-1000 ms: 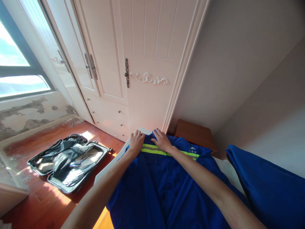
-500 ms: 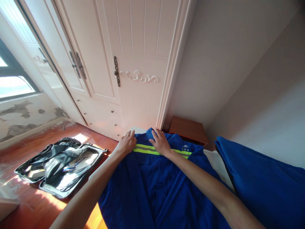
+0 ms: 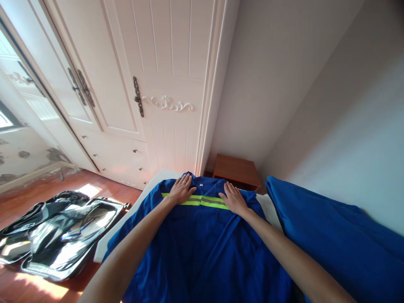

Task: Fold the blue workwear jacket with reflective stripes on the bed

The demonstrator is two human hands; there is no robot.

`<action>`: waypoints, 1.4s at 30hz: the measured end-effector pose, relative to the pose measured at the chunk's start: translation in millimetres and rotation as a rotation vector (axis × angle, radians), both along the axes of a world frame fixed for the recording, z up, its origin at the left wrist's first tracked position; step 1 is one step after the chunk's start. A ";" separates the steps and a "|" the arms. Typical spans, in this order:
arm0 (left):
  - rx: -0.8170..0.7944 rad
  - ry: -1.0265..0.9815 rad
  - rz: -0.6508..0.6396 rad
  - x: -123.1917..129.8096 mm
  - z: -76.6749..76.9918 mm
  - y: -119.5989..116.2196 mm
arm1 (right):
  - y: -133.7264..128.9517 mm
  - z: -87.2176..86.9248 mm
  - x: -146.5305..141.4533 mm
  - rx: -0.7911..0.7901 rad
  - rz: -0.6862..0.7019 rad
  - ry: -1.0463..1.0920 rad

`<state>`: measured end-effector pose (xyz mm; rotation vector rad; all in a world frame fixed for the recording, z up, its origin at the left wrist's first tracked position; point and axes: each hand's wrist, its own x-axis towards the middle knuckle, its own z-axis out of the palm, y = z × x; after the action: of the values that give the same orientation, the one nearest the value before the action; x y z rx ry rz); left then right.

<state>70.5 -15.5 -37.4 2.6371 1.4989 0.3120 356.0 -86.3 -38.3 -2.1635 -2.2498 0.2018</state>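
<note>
A blue work jacket (image 3: pixel 197 240) with yellow-green reflective bands across the chest lies spread out in front of me, its collar at the far end. My left hand (image 3: pixel 182 189) rests flat on the left side of the collar, fingers stretched out over the cloth. On the other side of the collar, my right hand (image 3: pixel 234 198) lies with its fingers extended, the palm over the right end of the band. A small white label shows inside the collar between the two hands. The jacket's lower end runs out of view.
At the left, an open suitcase (image 3: pixel 59 235) with clothes and bags in it lies on the wooden floor. A white wardrobe (image 3: pixel 170 139) stands ahead, with a brown bedside cabinet (image 3: pixel 236 170) beside it. A blue pillow (image 3: pixel 334 235) is at the right, on the white bed surface (image 3: pixel 109 235).
My right hand has moved right, from the collar's middle to its right side, uncovering the label. My left hand has moved onto the collar's left side. The view has turned slightly right.
</note>
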 end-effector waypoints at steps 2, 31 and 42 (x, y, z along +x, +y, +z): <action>0.025 -0.035 0.003 -1.9 0.4 -2.3 | -5.7 2.9 -1.2 -0.017 -0.023 -0.023; 0.064 0.066 0.171 10.9 2.7 -20.8 | 9.7 39.8 -61.2 0.220 0.225 0.058; 0.084 0.064 0.227 13.1 2.6 -25.3 | 50.7 11.3 -84.8 -0.004 0.345 0.178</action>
<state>83.5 -40.8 -34.7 2.5634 1.8496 0.3161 271.2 -35.6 -27.0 -1.6654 -2.4961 0.3857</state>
